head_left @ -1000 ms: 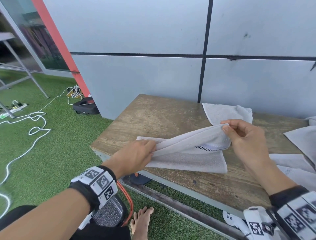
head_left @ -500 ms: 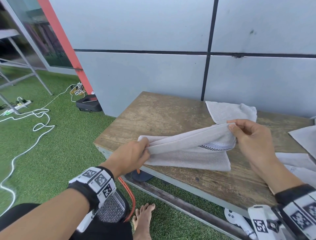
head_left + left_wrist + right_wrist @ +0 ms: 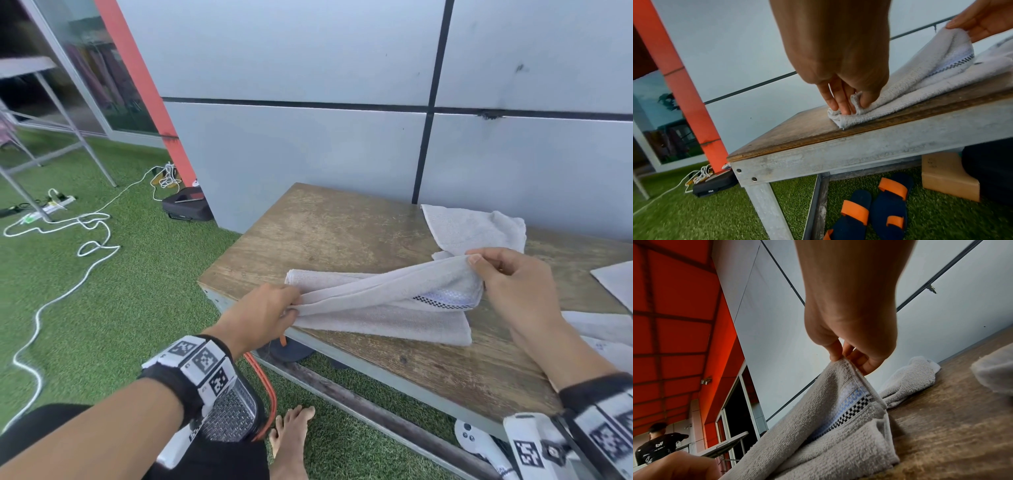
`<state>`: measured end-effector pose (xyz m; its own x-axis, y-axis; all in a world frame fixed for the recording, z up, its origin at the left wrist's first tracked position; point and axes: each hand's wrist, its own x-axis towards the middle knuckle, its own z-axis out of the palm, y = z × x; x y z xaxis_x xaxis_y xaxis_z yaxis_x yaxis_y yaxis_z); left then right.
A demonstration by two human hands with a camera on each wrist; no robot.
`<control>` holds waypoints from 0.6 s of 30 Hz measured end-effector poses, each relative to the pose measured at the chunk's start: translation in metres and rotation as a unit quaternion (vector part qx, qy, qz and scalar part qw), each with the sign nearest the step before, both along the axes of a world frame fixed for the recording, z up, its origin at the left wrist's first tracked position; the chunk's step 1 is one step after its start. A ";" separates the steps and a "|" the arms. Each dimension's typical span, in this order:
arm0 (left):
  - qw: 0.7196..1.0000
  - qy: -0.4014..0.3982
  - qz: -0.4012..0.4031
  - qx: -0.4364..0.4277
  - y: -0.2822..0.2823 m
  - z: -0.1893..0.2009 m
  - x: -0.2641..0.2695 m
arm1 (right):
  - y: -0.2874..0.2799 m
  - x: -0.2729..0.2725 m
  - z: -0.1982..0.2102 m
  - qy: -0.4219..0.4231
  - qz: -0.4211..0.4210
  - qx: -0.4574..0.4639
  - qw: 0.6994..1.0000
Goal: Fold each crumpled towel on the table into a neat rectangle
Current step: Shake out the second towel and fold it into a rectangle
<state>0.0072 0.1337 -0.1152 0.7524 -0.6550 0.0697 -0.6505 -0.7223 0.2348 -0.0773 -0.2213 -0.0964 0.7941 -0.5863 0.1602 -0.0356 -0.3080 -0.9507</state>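
Observation:
A grey-white towel (image 3: 383, 308) with a blue and black checked band lies partly folded near the front left of the wooden table (image 3: 335, 233). My left hand (image 3: 263, 313) pinches its left end low at the table surface (image 3: 857, 104). My right hand (image 3: 503, 277) pinches the right end of the upper layer and holds it lifted above the lower layer (image 3: 849, 363). The lower layer lies flat on the wood (image 3: 838, 451).
Another crumpled towel (image 3: 472, 229) lies at the back by the grey wall (image 3: 908, 378). More towels (image 3: 613, 284) lie at the right edge. Sandals (image 3: 875, 209) and a cardboard box (image 3: 945, 177) sit under the table. White cables (image 3: 68, 260) trail over the grass at left.
Both hands still hold the towel's ends. The left hand has moved a little lower with its end toward the table; the upper layer stays stretched between the hands.

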 end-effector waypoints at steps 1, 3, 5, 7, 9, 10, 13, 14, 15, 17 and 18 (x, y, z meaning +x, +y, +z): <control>1.000 0.009 0.007 -0.009 0.000 0.000 0.001 | 0.000 0.000 0.000 0.001 0.000 0.000 1.000; 0.999 0.022 0.015 -0.024 0.002 0.002 0.002 | -0.001 0.000 -0.001 0.003 0.001 -0.001 1.000; 0.999 0.021 0.018 -0.036 0.003 0.004 0.002 | -0.002 0.000 -0.002 0.005 0.000 0.001 1.000; 0.998 0.013 0.020 -0.051 0.005 0.005 0.004 | -0.002 0.000 -0.002 0.007 -0.002 -0.001 1.000; 0.998 0.004 0.023 -0.060 0.008 0.005 0.005 | -0.002 0.000 -0.002 0.009 -0.001 -0.002 1.000; 0.998 0.000 0.023 -0.060 0.008 0.005 0.005 | -0.001 -0.001 -0.001 0.010 0.000 -0.003 1.000; 0.998 -0.004 0.015 -0.061 0.010 0.003 0.005 | 0.000 -0.002 0.000 0.013 0.006 -0.006 1.000; 0.998 -0.001 0.015 -0.060 0.011 0.002 0.004 | 0.001 -0.002 0.000 0.016 0.007 -0.009 1.000; 0.998 0.002 0.016 -0.059 0.011 0.002 0.004 | 0.001 -0.002 0.001 0.019 0.007 -0.012 1.000; 0.998 0.013 0.023 -0.062 0.010 0.003 0.002 | 0.001 -0.003 0.002 0.023 0.004 -0.017 1.000; 0.997 0.020 0.030 -0.068 0.009 0.005 0.001 | 0.001 -0.004 0.002 0.024 0.003 -0.021 1.000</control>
<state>0.0080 0.1429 -0.1106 0.7944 -0.5945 0.1249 -0.5948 -0.7196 0.3583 -0.0810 -0.2200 -0.0943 0.8051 -0.5748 0.1462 -0.0780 -0.3471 -0.9346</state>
